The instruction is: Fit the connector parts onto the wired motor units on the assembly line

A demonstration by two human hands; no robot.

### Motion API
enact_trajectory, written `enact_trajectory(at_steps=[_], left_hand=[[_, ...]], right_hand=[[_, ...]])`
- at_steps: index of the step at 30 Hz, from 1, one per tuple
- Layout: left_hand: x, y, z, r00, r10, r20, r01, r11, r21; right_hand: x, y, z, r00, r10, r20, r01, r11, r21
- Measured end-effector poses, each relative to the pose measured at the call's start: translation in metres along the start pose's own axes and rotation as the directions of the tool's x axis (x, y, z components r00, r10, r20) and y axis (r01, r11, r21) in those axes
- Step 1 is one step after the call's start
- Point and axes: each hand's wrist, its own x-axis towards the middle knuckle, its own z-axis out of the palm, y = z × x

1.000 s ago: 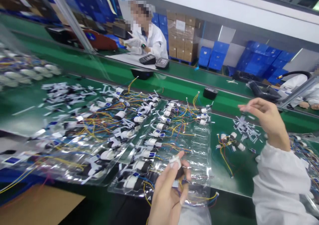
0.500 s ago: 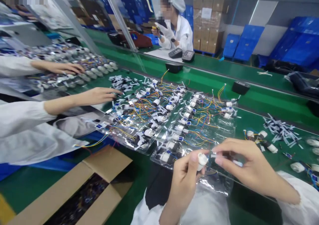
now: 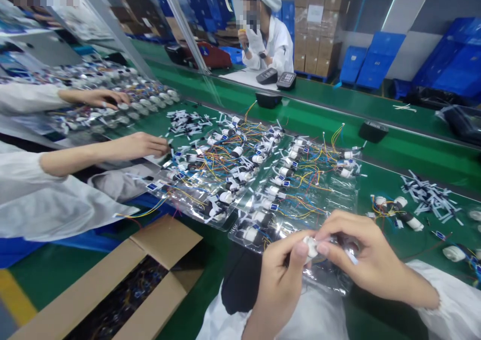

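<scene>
My left hand (image 3: 280,275) is closed round a small white round part (image 3: 310,248), thumb on its near side. My right hand (image 3: 361,249) pinches a thin white strip (image 3: 351,256) against that part, its fingertips touching it. Just beyond both hands lies a clear plastic tray (image 3: 332,197) with rows of white-and-black parts and coloured wires. To the right, a pile of white-and-black strips (image 3: 430,194) rests on the green table, near a few loose wired parts (image 3: 415,223).
At the left, another person's hands (image 3: 139,147) work over a second filled tray (image 3: 184,207). An open cardboard box (image 3: 169,242) stands at lower left. Black devices (image 3: 373,131) line the green ledge. Across the table sits a person in white (image 3: 280,44).
My right hand has moved left, bringing its fingertips onto the white part. The other person's nearer hand has drawn back to the left. The view has shifted slightly.
</scene>
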Motion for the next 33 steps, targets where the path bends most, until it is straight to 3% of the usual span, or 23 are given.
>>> enact_trajectory(at_steps=[10,16,20,28,33], left_hand=[[0.0,0.003,0.0,1.0,-0.002,0.026,0.003,1.0,-0.021],[-0.003,0.007,0.009,0.995,-0.064,-0.081,0.065,0.998,0.01],[-0.004,0.008,0.013,0.994,-0.062,-0.095,0.067,0.996,0.051],[-0.002,-0.001,0.008,0.99,-0.141,0.005,0.14,0.989,0.036],[-0.001,-0.007,0.007,0.994,-0.097,-0.052,0.105,0.977,0.186]], right_hand=[[-0.001,-0.002,0.001,0.999,0.029,0.025,-0.029,0.999,0.014],[-0.004,-0.001,0.007,0.999,-0.035,-0.016,0.035,0.999,0.017],[-0.008,0.007,0.015,0.994,-0.098,-0.037,0.098,0.995,-0.004],[-0.013,0.019,0.025,0.954,-0.273,-0.126,0.253,0.955,-0.155],[-0.016,0.026,0.025,0.922,-0.381,-0.067,0.332,0.869,-0.366]])
